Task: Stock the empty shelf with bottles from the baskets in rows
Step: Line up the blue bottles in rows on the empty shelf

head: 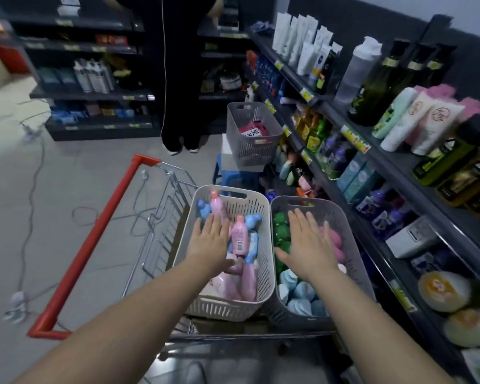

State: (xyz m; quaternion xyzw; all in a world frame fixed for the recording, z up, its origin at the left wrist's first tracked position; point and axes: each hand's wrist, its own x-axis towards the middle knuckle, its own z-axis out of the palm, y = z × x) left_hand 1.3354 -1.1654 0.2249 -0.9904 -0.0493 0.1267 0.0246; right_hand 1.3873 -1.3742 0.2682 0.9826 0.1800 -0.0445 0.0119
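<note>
Two plastic baskets stand side by side in a wire shopping cart (166,217). The white basket (263,261) on the left holds several pink and blue bottles, among them an upright pink bottle (239,236). The grey basket (352,253) on the right holds green, pink and pale blue bottles (299,293). My left hand (209,239) hovers flat over the white basket with fingers straight. My right hand (306,239) is spread flat over the grey basket. Neither hand holds anything.
Dark shelves (399,173) stocked with bottles and tubes run along the right. A third grey basket (251,131) sits on a blue stool ahead. A person in black (183,79) stands at the far shelving. Cables lie on the floor at left beside the cart's red handle (94,239).
</note>
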